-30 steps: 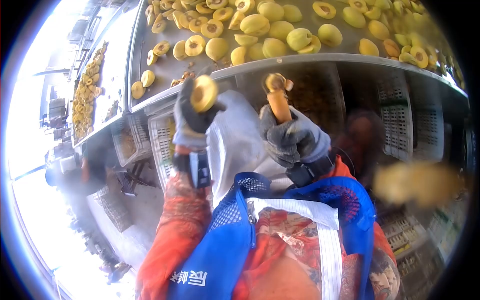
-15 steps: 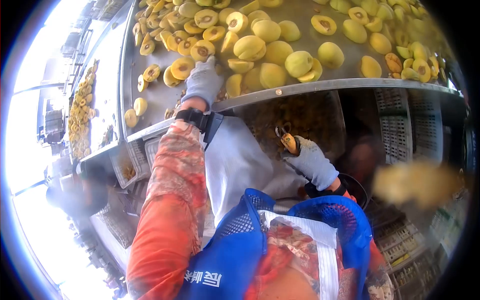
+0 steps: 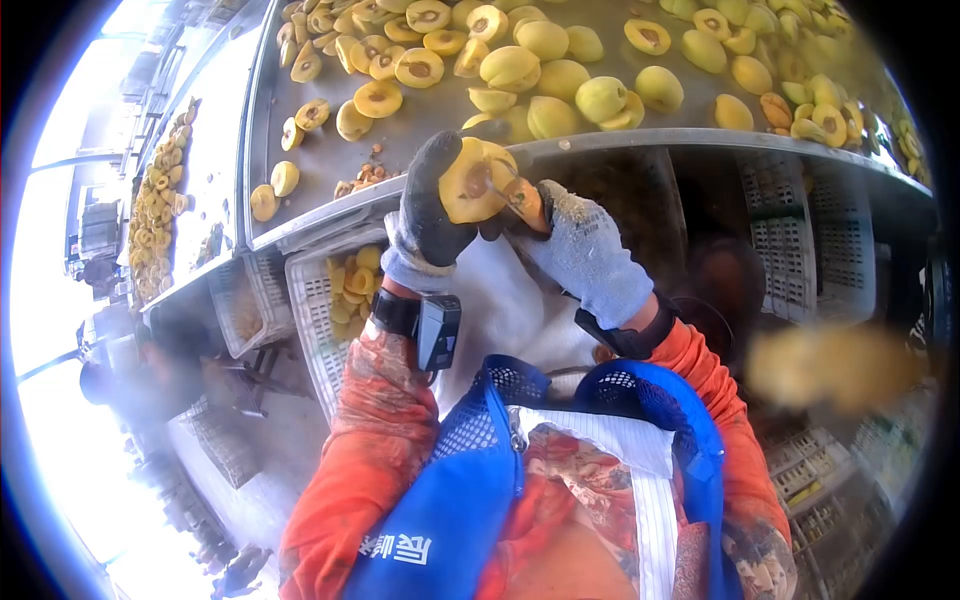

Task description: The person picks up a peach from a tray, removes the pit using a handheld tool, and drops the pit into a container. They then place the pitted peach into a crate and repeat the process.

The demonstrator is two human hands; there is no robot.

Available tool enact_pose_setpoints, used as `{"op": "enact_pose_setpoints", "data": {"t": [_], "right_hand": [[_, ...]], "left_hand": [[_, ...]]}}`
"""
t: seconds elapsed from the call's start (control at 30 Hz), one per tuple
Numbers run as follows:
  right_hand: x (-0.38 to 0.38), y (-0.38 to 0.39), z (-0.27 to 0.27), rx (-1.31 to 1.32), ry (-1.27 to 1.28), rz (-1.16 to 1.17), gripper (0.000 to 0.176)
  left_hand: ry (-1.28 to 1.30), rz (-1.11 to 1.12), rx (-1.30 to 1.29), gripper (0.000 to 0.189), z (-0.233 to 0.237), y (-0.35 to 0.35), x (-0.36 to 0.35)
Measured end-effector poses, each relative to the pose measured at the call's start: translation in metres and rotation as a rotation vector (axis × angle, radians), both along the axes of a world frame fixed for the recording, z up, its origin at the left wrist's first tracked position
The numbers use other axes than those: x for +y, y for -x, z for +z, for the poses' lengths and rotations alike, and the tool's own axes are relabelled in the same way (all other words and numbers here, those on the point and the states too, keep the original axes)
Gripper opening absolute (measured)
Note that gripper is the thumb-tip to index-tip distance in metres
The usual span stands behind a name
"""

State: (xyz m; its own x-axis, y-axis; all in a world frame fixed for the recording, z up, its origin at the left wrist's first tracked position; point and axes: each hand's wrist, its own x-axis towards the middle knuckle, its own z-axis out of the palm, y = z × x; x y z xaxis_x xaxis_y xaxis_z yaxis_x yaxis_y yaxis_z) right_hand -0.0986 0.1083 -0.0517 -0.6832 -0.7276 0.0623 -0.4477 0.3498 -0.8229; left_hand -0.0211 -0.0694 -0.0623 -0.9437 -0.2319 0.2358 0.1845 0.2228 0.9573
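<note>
My left hand (image 3: 430, 215), in a grey glove with a dark palm, is wrapped round a halved yellow fruit (image 3: 468, 185), cut face up. My right hand (image 3: 590, 250), gloved in grey, grips a tool with a wooden handle (image 3: 527, 204). The tool's front end meets the fruit half near its centre, and its tip is hard to make out. Both hands are close together just in front of the metal table's near edge (image 3: 620, 140). Behind them many yellow-green fruits (image 3: 510, 69) and cut halves (image 3: 378, 99) lie on the table.
A white crate (image 3: 318, 330) holding yellow pieces stands below the table at the left. More white crates (image 3: 780, 235) are under the table at the right. Small brown scraps (image 3: 368, 175) lie near the table's edge. A blurred yellowish shape (image 3: 835, 368) shows at the right.
My left hand has come back from the table with a fruit half and turned palm up. My right hand has moved up and left, bringing the tool to the fruit.
</note>
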Motion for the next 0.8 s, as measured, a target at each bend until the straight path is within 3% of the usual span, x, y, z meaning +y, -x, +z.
{"op": "enact_pose_setpoints", "data": {"t": [0.03, 0.1, 0.17, 0.23, 0.3, 0.33, 0.4, 0.47, 0.57, 0.63, 0.73, 0.8], "right_hand": [[0.004, -0.003, 0.001, 0.007, 0.009, -0.009, 0.031], [0.01, -0.008, 0.002, 0.016, 0.03, -0.028, 0.032], [0.016, -0.013, 0.006, 0.006, 0.062, -0.054, 0.031], [0.021, -0.018, 0.012, -0.067, 0.125, -0.081, 0.029], [0.024, -0.024, 0.018, -0.203, 0.22, -0.102, 0.028], [0.025, -0.024, 0.017, -0.18, 0.232, -0.102, 0.027], [0.027, -0.025, 0.01, -0.137, 0.255, -0.102, 0.025], [0.032, -0.022, 0.001, -0.053, 0.247, -0.016, 0.024], [0.041, -0.01, -0.004, -0.14, 0.144, 0.12, 0.022], [0.043, -0.005, -0.002, -0.264, 0.122, 0.15, 0.022], [0.046, 0.001, 0.003, -0.458, 0.152, 0.11, 0.025], [0.046, 0.01, 0.01, -0.597, 0.122, 0.088, 0.03]], "left_hand": [[-0.077, 0.009, 0.081, 0.086, 0.005, -0.001, 0.014], [0.008, 0.056, 0.18, 0.083, 0.014, -0.002, 0.027], [0.331, 0.135, 0.218, 0.08, 0.021, -0.002, 0.035], [0.019, 0.111, 0.198, 0.05, 0.044, 0.005, 0.057], [0.121, 0.12, 0.208, 0.048, 0.051, 0.007, 0.064], [0.378, 0.142, 0.23, 0.061, 0.049, 0.006, 0.059], [0.631, 0.18, 0.282, 0.065, 0.043, 0.003, 0.058], [0.621, 0.208, 0.347, 0.05, 0.041, 0.001, 0.062], [-0.592, 0.021, -0.286, 0.047, 0.058, 0.002, 0.069], [-0.071, 0.081, -0.409, 0.054, 0.049, 0.005, 0.061], [0.064, 0.119, -0.279, 0.048, 0.01, 0.014, 0.045], [0.046, 0.209, -0.111, 0.044, 0.028, 0.024, 0.072]]}}
